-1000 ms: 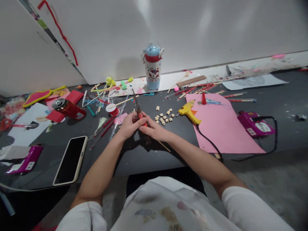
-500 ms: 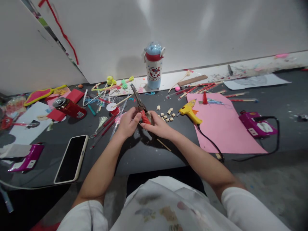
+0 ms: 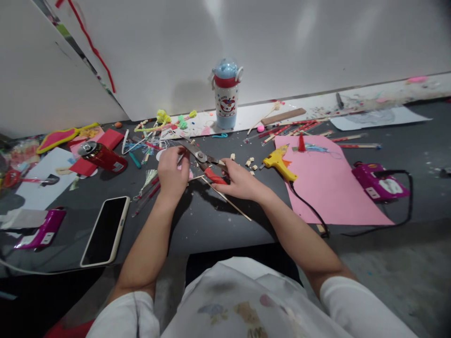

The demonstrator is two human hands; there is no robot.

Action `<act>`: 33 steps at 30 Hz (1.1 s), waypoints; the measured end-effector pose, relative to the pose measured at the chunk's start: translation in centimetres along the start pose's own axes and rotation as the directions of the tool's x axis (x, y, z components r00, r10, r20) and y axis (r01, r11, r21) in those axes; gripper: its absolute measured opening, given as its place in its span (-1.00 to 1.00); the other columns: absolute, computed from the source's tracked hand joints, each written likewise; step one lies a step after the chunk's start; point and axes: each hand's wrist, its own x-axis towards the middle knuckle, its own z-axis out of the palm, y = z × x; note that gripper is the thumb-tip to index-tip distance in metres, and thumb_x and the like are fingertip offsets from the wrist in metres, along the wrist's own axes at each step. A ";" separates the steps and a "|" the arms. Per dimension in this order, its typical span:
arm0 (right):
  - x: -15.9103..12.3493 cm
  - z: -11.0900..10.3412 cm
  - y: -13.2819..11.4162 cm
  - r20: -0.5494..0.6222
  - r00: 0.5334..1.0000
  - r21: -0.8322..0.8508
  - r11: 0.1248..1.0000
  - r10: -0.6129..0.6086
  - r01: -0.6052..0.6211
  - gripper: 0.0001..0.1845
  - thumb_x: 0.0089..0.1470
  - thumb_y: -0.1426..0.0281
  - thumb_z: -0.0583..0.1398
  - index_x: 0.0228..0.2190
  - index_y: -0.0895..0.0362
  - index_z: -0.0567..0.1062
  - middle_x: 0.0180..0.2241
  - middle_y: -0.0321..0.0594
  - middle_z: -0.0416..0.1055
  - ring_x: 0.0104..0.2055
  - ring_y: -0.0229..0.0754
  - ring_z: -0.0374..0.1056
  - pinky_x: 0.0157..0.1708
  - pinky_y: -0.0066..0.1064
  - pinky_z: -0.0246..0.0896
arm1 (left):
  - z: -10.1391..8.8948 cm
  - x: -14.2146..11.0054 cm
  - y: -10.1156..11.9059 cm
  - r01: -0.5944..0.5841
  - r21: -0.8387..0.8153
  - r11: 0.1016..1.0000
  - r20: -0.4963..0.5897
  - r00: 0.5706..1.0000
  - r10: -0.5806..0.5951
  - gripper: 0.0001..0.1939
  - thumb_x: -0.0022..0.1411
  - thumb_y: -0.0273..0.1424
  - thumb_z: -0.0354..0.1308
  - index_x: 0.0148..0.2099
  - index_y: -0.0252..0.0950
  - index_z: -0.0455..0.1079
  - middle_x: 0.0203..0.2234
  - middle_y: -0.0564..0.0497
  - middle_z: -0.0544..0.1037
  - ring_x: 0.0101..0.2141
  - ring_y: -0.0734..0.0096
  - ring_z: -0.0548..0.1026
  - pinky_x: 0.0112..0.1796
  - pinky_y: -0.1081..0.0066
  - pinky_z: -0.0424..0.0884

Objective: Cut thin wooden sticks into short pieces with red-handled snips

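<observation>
My right hand (image 3: 243, 180) is wrapped round the red-and-dark handles of metal shears (image 3: 201, 157), whose blades point up and left. My left hand (image 3: 173, 171) is at the blade end, its fingers curled together; what they pinch is mostly hidden. A small pale wooden bit (image 3: 192, 142) shows beside the blades. Below the shears, a thin wooden stick (image 3: 230, 204) lies slantwise on the dark table. Several small wooden pieces (image 3: 249, 162) are scattered just beyond my right hand.
Behind stands a drinking bottle (image 3: 226, 96). To the right, a yellow glue gun (image 3: 280, 163) rests partly on pink paper (image 3: 334, 197), with a purple box (image 3: 378, 183) beyond. On the left are a phone (image 3: 105, 232), a red can (image 3: 102, 157) and craft scraps.
My hands have moved apart, the left one leftward to the blades. The shears have swung from pointing up to pointing up-left, and their handles show more.
</observation>
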 end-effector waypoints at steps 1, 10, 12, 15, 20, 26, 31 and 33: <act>0.0 0.0 0.0 0.004 1.000 -0.020 1.000 -0.016 0.016 -0.41 -0.05 0.14 0.22 -0.07 0.24 0.25 -0.24 -0.06 0.36 -0.23 -0.10 0.31 -0.24 -0.29 0.21 | 0.1 0.0 -0.1 0.009 0.010 1.000 0.009 1.000 -0.009 -0.83 0.20 -0.40 0.04 -0.19 -0.31 0.39 -0.30 -0.08 0.51 -0.21 0.27 0.44 -0.13 0.30 0.29; -0.1 -0.1 0.0 0.036 0.999 -0.033 0.999 -0.027 0.028 -0.35 -0.09 0.13 0.25 -0.04 0.25 0.25 -0.18 0.00 0.38 -0.19 -0.07 0.35 -0.19 -0.26 0.25 | -0.6 0.1 -0.7 -0.053 -0.021 0.998 0.060 0.997 0.054 -0.84 0.17 -0.48 0.01 -0.30 -0.29 0.43 -0.38 -0.01 0.55 -0.32 0.39 0.47 -0.26 0.44 0.32; -0.1 -0.1 0.1 0.037 0.999 -0.019 1.000 -0.024 0.024 -0.36 -0.09 0.14 0.26 -0.06 0.24 0.26 -0.18 -0.01 0.38 -0.19 -0.08 0.35 -0.19 -0.26 0.25 | -0.6 0.1 -0.8 -0.070 -0.035 0.997 0.073 0.995 0.072 -0.84 0.16 -0.50 0.00 -0.35 -0.29 0.41 -0.40 -0.01 0.54 -0.33 0.40 0.47 -0.27 0.44 0.32; -0.1 -0.2 0.1 0.047 0.999 0.004 1.000 -0.017 0.016 -0.36 -0.10 0.13 0.26 -0.07 0.23 0.26 -0.16 -0.02 0.38 -0.19 -0.09 0.35 -0.20 -0.27 0.25 | -0.6 0.2 -0.8 -0.076 -0.032 0.997 0.094 0.992 0.078 -0.83 0.14 -0.51 -0.03 -0.39 -0.28 0.38 -0.42 0.00 0.52 -0.34 0.39 0.46 -0.28 0.42 0.32; -0.2 -0.3 0.0 0.060 0.998 0.035 0.999 -0.004 0.002 -0.33 -0.11 0.13 0.27 -0.04 0.24 0.25 -0.15 -0.02 0.37 -0.22 -0.11 0.35 -0.22 -0.30 0.24 | -0.8 0.3 -0.8 -0.076 -0.022 0.997 0.148 0.986 0.078 -0.82 0.09 -0.52 -0.06 -0.44 -0.25 0.34 -0.46 -0.01 0.48 -0.36 0.35 0.43 -0.30 0.37 0.32; -0.2 -0.4 0.1 0.065 0.998 0.046 0.999 0.000 -0.003 -0.37 -0.09 0.11 0.25 -0.07 0.21 0.26 -0.21 -0.08 0.37 -0.25 -0.13 0.33 -0.27 -0.33 0.20 | -1.0 0.4 -0.6 -0.052 -0.047 0.998 0.191 0.980 0.060 -0.83 0.07 -0.53 -0.06 -0.45 -0.24 0.33 -0.45 -0.02 0.46 -0.34 0.33 0.41 -0.28 0.34 0.31; -0.2 -0.4 0.2 0.100 0.995 0.058 0.998 -0.010 0.004 -0.45 -0.05 0.05 0.21 -0.14 0.17 0.27 -0.32 -0.21 0.34 -0.35 -0.21 0.27 -0.35 -0.38 0.13 | -1.2 0.5 -0.6 -0.038 -0.026 0.999 0.209 0.977 0.043 -0.82 0.13 -0.50 -0.06 -0.45 -0.25 0.32 -0.47 -0.02 0.44 -0.36 0.32 0.40 -0.28 0.33 0.30; -0.1 -0.4 0.2 0.126 0.992 0.082 0.997 -0.014 0.004 -0.47 -0.04 0.04 0.20 -0.17 0.16 0.28 -0.37 -0.26 0.31 -0.40 -0.24 0.23 -0.39 -0.40 0.10 | -1.2 0.5 -0.5 -0.044 -0.016 0.999 0.222 0.974 0.046 -0.80 0.19 -0.46 -0.07 -0.42 -0.25 0.34 -0.46 -0.04 0.45 -0.34 0.30 0.41 -0.25 0.32 0.30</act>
